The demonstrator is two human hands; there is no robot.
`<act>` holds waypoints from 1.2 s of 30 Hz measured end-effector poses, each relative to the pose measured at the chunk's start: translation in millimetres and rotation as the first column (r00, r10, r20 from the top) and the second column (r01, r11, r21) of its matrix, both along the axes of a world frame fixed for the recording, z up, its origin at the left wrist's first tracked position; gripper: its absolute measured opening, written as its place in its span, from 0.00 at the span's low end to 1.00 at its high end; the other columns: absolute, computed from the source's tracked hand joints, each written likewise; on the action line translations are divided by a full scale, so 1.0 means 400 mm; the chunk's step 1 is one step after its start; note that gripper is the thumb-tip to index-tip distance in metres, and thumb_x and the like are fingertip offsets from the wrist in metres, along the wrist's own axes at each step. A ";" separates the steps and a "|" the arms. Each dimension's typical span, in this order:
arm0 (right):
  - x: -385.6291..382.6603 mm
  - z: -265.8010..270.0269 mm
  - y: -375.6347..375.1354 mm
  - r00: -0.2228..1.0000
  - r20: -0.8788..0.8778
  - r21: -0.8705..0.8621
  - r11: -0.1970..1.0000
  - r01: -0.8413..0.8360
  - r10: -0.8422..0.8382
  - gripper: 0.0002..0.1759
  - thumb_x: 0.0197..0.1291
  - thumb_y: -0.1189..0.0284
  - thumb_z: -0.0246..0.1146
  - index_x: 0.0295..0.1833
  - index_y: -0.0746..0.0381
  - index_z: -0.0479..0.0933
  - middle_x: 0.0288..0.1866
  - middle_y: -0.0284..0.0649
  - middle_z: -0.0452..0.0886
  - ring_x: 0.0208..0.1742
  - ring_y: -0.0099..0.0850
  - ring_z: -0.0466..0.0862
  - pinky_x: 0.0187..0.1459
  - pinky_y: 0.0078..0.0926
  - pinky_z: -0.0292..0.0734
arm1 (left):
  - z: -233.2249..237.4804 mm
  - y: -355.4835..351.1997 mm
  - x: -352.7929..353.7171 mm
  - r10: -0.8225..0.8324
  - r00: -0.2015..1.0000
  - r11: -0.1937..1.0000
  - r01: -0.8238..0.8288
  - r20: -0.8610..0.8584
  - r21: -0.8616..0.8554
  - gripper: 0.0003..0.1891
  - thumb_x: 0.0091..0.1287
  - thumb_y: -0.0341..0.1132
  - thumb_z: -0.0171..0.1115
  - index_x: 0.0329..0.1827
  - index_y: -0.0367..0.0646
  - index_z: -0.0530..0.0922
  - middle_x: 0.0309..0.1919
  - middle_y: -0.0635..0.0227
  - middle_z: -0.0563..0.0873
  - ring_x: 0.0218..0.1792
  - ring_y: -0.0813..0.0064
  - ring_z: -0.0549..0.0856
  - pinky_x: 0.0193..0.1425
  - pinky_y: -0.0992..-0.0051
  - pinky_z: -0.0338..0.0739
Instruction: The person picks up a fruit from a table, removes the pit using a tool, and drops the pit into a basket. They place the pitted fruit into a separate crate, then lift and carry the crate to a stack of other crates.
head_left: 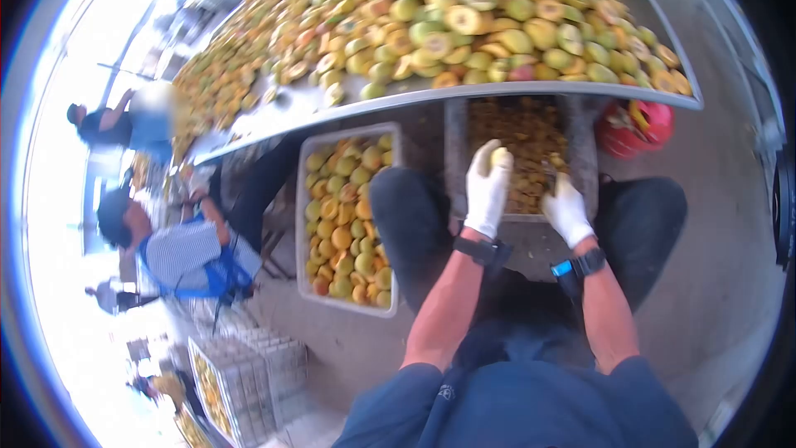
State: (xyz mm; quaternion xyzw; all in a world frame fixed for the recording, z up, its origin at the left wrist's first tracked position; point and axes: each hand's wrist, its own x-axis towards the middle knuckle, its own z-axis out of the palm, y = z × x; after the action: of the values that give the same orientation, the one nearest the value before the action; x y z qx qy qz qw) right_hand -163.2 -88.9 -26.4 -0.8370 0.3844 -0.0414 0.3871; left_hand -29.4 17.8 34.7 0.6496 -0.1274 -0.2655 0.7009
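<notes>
My left hand (487, 185), in a white glove, is closed around a yellow-green peach (498, 156). My right hand (567, 206), also gloved in white, has its fingers curled together; a small dark, thin shape shows by the fingertips, too blurred to name. Both hands are above a grey crate (584, 153) between my knees, which holds many brown peach pits (516, 126). Beyond them, a large heap of whole and halved peaches (464, 21) covers the metal-edged table (531, 90).
Left of my knee stands a white crate (303, 228) full of peach halves. A red bucket (634, 137) sits under the table at right. One person (186, 253) sits at left; another (112, 120) is farther off. Stacked crates (253, 377) stand at lower left.
</notes>
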 end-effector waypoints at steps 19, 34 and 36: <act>-0.002 -0.015 0.053 0.897 -0.395 -0.030 0.973 -0.228 0.198 0.27 0.55 0.74 0.55 0.62 0.70 0.71 0.44 0.67 0.81 0.51 0.62 0.80 0.52 0.50 0.76 | -0.159 0.758 0.305 -0.085 0.689 0.264 -0.681 0.720 0.683 0.29 0.70 0.49 0.62 0.67 0.40 0.71 0.54 0.41 0.80 0.48 0.42 0.83 0.52 0.52 0.79; -0.007 0.024 0.065 0.911 -0.380 0.051 0.987 -0.150 0.158 0.21 0.54 0.73 0.56 0.54 0.70 0.72 0.44 0.67 0.81 0.50 0.62 0.81 0.52 0.51 0.76 | -0.043 0.629 0.462 -0.470 0.726 0.177 -0.480 0.503 0.859 0.08 0.61 0.38 0.62 0.36 0.45 0.85 0.31 0.56 0.87 0.38 0.52 0.87 0.44 0.56 0.81; -0.017 0.007 0.065 0.915 -0.374 0.045 0.989 -0.143 0.149 0.20 0.54 0.72 0.56 0.53 0.69 0.72 0.42 0.66 0.82 0.48 0.62 0.82 0.51 0.52 0.77 | 0.087 0.510 0.478 -0.361 0.527 0.458 -0.618 0.769 0.639 0.07 0.62 0.38 0.64 0.31 0.44 0.82 0.27 0.57 0.85 0.32 0.52 0.85 0.38 0.56 0.79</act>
State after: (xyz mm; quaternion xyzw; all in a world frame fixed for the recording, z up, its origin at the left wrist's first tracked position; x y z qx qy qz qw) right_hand -170.2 -62.8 -23.5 -0.8524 0.3884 0.1522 0.3153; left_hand 161.9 221.8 69.3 0.9574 -0.2300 0.1208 0.1261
